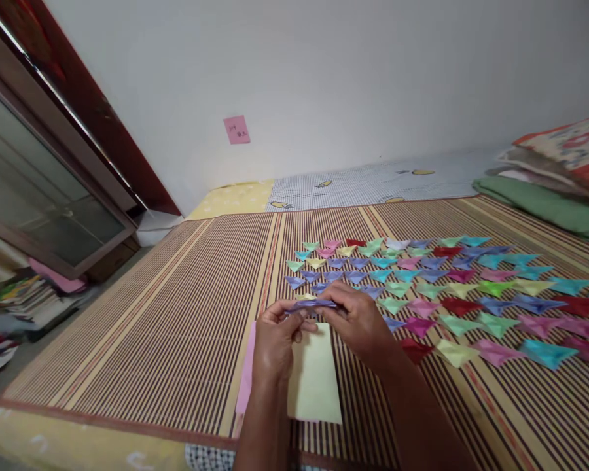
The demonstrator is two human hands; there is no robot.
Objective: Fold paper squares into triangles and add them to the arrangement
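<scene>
A folded piece of purple paper (315, 303) is held level between my two hands, above the striped mat. My left hand (277, 337) pinches its left end, with the thumb underneath. On the right end, my right hand (356, 317) grips with thumb and fingers. Below them lies a pale yellow sheet of paper (317, 379), with a pink sheet (246, 373) showing to its left, partly hidden by my left forearm. Rows of small folded paper boats (454, 353) in many colours spread over the mat to the right of my hands.
The striped mat (177, 314) covers a bed against a white wall. Folded bedding (544, 203) is stacked at the far right. A pink note (236, 129) is stuck on the wall. At the left are a glass-panelled cabinet (39, 176) and a pile of books (29, 297).
</scene>
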